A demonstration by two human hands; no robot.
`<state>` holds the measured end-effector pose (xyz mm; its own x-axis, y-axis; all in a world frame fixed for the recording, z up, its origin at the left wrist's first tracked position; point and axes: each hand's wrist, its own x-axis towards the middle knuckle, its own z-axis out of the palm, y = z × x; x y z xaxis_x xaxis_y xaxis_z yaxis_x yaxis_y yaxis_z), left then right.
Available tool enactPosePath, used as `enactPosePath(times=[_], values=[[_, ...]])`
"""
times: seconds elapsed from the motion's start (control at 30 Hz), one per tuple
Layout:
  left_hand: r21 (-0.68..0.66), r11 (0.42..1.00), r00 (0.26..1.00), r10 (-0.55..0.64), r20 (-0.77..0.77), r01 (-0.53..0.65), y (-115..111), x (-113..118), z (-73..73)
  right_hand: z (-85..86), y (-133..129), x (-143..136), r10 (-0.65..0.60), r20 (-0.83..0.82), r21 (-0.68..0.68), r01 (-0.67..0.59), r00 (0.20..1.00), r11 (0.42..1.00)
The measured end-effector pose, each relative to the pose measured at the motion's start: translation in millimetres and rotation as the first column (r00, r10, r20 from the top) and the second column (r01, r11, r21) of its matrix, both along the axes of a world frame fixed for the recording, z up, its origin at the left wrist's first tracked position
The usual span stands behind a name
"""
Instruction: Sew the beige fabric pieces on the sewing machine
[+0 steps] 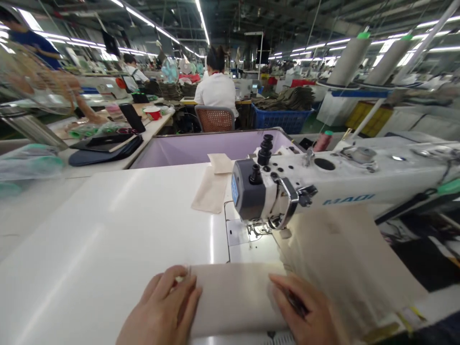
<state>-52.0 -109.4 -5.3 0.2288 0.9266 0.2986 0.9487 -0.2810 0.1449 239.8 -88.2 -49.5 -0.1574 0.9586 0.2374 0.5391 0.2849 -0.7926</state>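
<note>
A beige fabric piece (pixel 233 297) lies flat on the white table in front of the sewing machine (pixel 266 191). My left hand (pixel 161 304) is closed on its left edge, with thumb and fingers bent together. At the right edge, my right hand (pixel 305 306) pinches the cloth. A small dark metal tool (pixel 296 304) is tucked in that hand; its kind is mostly hidden by the fingers. The fabric's far edge is a little short of the lit needle area (pixel 257 232).
Small beige pieces (pixel 212 187) lie left of the machine head. Larger beige cloth (pixel 345 258) spreads under the machine arm. A lilac-lined bin (pixel 201 146) stands behind the table. Thread cones (pixel 348 60) rise at right. Co-workers, one in a white shirt (pixel 216 93), are beyond.
</note>
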Motion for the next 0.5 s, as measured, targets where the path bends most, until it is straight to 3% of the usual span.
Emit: enactPosePath(times=[0.13, 0.5], values=[[0.115, 0.985, 0.982, -0.112, -0.150, 0.130, 3.6, -4.3, -4.5, 3.7, 3.4, -0.4, 0.047, 0.035, 0.004, -0.047, 0.998, 0.999], [0.090, 0.982, 0.958, -0.136, -0.254, 0.164, -2.3, -12.1, -15.0, 6.4, 4.9, -5.1, -0.046, -0.043, -0.109, 0.041, 0.998, 0.993]])
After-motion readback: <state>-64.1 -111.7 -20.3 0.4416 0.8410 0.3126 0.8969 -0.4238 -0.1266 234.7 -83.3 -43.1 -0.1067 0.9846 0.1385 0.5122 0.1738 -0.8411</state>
